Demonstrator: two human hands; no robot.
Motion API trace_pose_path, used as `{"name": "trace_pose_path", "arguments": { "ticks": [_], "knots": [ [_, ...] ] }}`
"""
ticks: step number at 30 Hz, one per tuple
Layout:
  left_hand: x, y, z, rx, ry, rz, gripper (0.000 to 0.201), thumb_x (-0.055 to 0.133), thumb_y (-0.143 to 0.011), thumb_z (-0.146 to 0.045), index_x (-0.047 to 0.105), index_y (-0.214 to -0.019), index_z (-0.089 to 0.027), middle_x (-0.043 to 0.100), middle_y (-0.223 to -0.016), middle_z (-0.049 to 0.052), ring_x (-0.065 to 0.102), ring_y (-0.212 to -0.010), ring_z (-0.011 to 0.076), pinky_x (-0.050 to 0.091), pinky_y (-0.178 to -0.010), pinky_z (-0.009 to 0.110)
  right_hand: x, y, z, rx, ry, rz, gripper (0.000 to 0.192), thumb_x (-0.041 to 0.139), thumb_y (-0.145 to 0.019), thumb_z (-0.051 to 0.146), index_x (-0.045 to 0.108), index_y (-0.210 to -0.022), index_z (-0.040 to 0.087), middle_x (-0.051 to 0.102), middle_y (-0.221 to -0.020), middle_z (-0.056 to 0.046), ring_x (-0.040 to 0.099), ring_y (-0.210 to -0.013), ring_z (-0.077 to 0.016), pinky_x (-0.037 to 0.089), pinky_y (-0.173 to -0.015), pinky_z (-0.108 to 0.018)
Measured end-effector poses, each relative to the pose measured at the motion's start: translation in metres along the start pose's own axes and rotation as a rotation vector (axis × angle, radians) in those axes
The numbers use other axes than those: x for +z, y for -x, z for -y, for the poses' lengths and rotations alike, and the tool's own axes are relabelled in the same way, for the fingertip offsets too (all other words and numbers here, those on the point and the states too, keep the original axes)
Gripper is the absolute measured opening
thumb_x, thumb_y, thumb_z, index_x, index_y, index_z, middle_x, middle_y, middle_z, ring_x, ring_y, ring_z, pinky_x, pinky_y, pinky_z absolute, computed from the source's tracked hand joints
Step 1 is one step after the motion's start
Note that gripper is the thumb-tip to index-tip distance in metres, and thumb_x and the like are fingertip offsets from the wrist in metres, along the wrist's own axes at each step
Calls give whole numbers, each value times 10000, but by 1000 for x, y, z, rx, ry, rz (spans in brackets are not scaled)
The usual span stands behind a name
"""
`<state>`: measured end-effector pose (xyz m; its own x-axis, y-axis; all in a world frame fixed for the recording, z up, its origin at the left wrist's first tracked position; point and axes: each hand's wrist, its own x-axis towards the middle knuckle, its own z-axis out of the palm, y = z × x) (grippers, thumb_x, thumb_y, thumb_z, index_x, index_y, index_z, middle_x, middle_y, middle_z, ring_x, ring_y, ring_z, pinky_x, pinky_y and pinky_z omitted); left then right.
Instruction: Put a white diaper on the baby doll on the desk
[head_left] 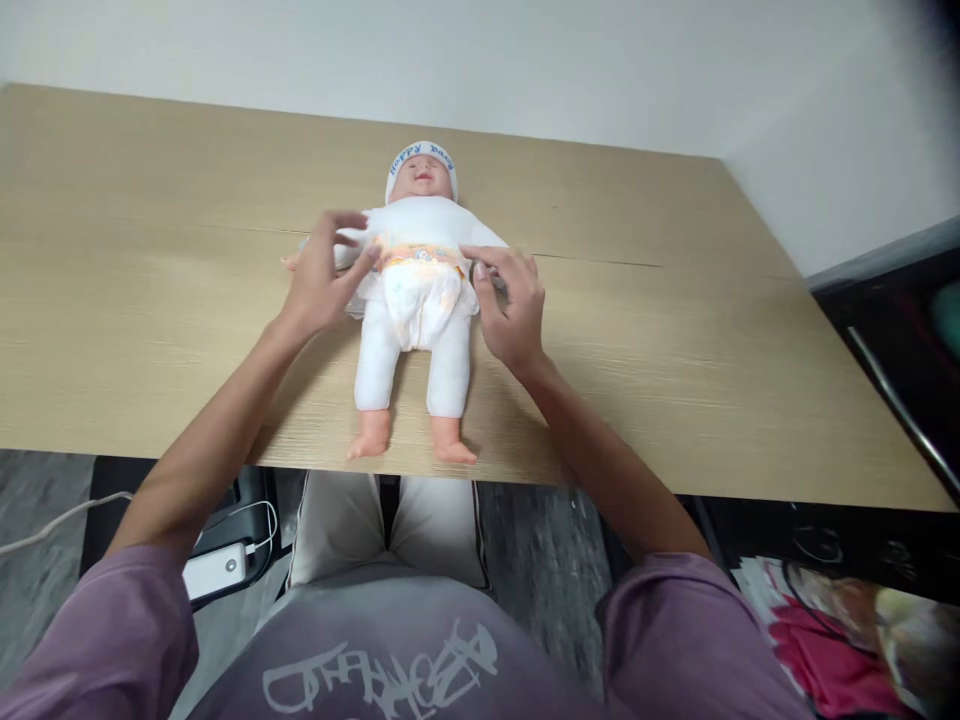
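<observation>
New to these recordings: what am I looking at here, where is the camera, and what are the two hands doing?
There is one picture, from a camera worn on a person's head, looking down at their own bare hands; no machine is involved. A baby doll in white clothes and a diaper lies face up on a wooden table. The left hand touches the diaper's side at the doll's waist with fingers spread. The right hand rests at the other side. Neither hand clearly grips anything.
</observation>
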<state>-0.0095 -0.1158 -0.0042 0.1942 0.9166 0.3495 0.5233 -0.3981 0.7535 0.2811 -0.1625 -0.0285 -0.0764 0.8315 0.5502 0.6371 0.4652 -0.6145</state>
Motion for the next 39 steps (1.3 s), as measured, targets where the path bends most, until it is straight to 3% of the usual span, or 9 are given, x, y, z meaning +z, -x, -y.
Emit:
{"name": "trace_pose_path", "arguments": {
  "ticks": [5,9,12,15,18,23,27,34,39],
  "knots": [
    [-24,33,53,-191,-328,35,428,703,-992,-662,653,-1106,-252,761,-1217,164,625,-1268,415,457,-1200,600,19,-37,38,-102,17,91,356,486,-1210,477,777,-1340,319,719,-1231,-92,702,-1167,-305,581,-1180,-547],
    [-22,37,61,-196,-437,124,347,757,-922,-573,631,-919,-251,746,-1050,151,617,-1247,450,430,-1184,644,49,-64,44,-214,126,253,251,708,-1105,372,774,-1338,305,700,-1140,-84,655,-1195,-342,567,-1165,-556],
    [-26,30,58,-217,-381,173,338,774,-880,-531,612,-767,-257,701,-887,105,643,-1153,417,475,-1089,547,64,-71,35,-195,134,304,393,778,-1058,418,736,-1433,307,710,-1125,-86,643,-1223,-386,540,-1179,-617],
    [-37,22,54,-316,-173,271,417,731,-908,-559,576,-668,-255,605,-729,44,606,-845,292,481,-868,424,69,-71,26,-180,85,316,494,791,-1044,487,697,-1493,302,718,-1107,-76,661,-1193,-380,517,-1210,-629],
    [-44,12,44,-329,67,242,424,688,-949,-539,559,-667,-249,538,-701,9,496,-705,214,440,-765,384,70,-70,21,-171,54,318,586,820,-1017,494,659,-1544,294,741,-1132,-77,673,-1186,-383,514,-1211,-632],
    [-18,-12,14,-268,237,197,387,671,-985,-466,581,-687,-237,553,-723,13,510,-706,196,467,-781,385,74,-69,24,-155,50,308,712,861,-983,498,613,-1607,260,765,-1172,-90,663,-1227,-396,520,-1194,-621],
    [15,-32,-1,-198,322,227,395,655,-1034,-497,666,-756,-216,644,-782,45,575,-758,209,508,-776,377,73,-69,32,-104,68,286,602,757,-1063,439,620,-1615,242,793,-1209,-100,651,-1213,-372,539,-1142,-558],
    [42,-35,45,-69,493,-24,575,797,-980,-791,627,-1071,-250,604,-878,21,571,-733,177,480,-688,327,70,-74,27,-21,-65,311,426,621,-1161,412,629,-1578,329,786,-1135,-54,655,-1129,-321,543,-1107,-518],
    [50,-33,64,-10,478,14,712,831,-867,-917,630,-1017,-251,582,-845,15,554,-743,184,434,-686,340,73,-74,15,-37,-111,272,391,637,-1172,399,621,-1541,270,731,-1061,-39,657,-1102,-286,541,-1127,-497]
  ]
}}
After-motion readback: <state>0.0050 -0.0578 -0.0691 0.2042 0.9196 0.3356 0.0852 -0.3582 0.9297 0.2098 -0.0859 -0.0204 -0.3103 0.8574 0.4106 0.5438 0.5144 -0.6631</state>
